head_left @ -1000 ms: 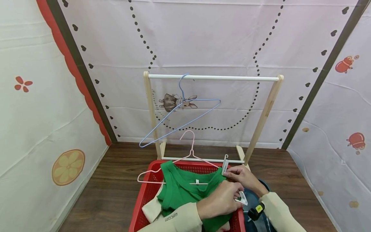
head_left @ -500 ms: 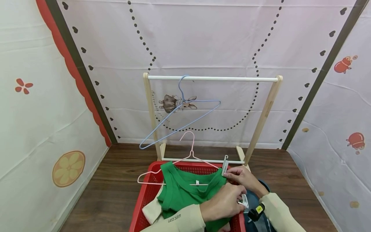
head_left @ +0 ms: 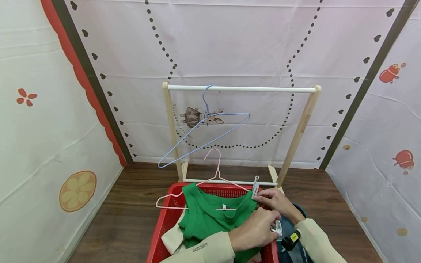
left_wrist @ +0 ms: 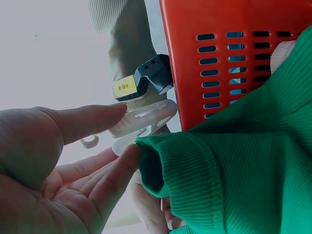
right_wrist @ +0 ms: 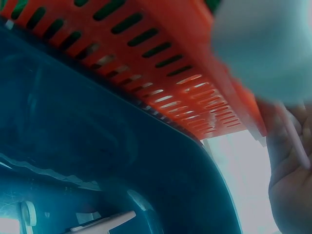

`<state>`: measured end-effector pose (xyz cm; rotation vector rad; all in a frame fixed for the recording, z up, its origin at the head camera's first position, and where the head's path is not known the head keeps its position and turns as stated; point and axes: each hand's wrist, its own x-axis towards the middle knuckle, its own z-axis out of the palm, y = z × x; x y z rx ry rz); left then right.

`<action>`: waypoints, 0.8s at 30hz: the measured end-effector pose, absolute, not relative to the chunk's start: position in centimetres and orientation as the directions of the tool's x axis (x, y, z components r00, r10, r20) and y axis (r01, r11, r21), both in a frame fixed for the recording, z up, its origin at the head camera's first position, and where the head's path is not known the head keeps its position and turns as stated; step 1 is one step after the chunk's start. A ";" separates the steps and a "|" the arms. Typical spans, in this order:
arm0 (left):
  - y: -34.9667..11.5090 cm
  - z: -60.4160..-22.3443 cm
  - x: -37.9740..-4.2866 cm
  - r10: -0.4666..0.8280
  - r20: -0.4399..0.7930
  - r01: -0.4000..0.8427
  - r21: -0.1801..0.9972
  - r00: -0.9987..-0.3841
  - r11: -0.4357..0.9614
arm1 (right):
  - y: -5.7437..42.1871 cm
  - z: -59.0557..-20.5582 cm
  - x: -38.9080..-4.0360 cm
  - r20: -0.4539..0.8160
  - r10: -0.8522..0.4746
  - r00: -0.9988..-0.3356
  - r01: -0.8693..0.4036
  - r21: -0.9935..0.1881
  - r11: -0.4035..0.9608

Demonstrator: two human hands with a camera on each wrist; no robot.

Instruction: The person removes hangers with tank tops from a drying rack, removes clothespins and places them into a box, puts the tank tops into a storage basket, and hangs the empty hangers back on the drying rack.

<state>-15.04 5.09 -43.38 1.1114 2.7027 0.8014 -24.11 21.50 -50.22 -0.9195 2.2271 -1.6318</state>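
A green sleeveless top [head_left: 210, 219] lies over the red basket [head_left: 163, 223], its neck and shoulders on a pink hanger [head_left: 218, 171]. One white hooked clothes peg [head_left: 255, 188] stands on its right shoulder. My right hand [head_left: 277, 202] pinches the shoulder fabric, fingertips right by that peg. In the right wrist view a pink hanger rod [right_wrist: 293, 135] crosses in front of the palm. Just nearer, my left hand [head_left: 253, 230] pinches a second white peg [left_wrist: 146, 119] between thumb and fingers, next to the armhole edge [left_wrist: 151, 165] in the left wrist view.
Behind the basket stands a wooden rack with a white rail [head_left: 263, 89]. An unloaded blue hanger [head_left: 230, 114] hangs from it. A dark blue basin [right_wrist: 117, 131] with more white pegs [right_wrist: 107, 224] sits right of the basket. Pale cloth [head_left: 172, 239] shows under the top.
My left hand has shifted slightly to the right, carrying its peg. My right hand, the top and both hangers look the same.
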 end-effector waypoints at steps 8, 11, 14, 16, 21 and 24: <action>5.3 -43.5 -15.1 0.676 0.084 0.617 0.503 -0.732 0.605 | 21.5 -50.2 -24.1 0.174 -0.613 -0.771 -0.342 -0.925 0.168; 5.3 -43.6 -15.2 0.678 0.088 0.620 0.504 -0.729 0.601 | 21.5 -50.2 -24.1 0.177 -0.611 -0.771 -0.344 -0.924 0.165; 5.3 -43.7 -15.2 0.681 0.089 0.625 0.497 -0.726 0.602 | 21.5 -50.2 -24.1 0.184 -0.612 -0.769 -0.347 -0.924 0.158; 5.4 -43.8 -15.2 0.682 0.087 0.628 0.489 -0.726 0.606 | 21.4 -50.2 -24.0 0.188 -0.613 -0.768 -0.347 -0.926 0.151; 5.5 -43.7 -15.2 0.679 0.074 0.621 0.487 -0.730 0.614 | 21.4 -50.2 -24.0 0.193 -0.612 -0.767 -0.344 -0.929 0.138; 5.6 -43.7 -15.2 0.677 0.074 0.618 0.489 -0.732 0.615 | 21.3 -50.2 -24.0 0.198 -0.610 -0.767 -0.347 -0.928 0.135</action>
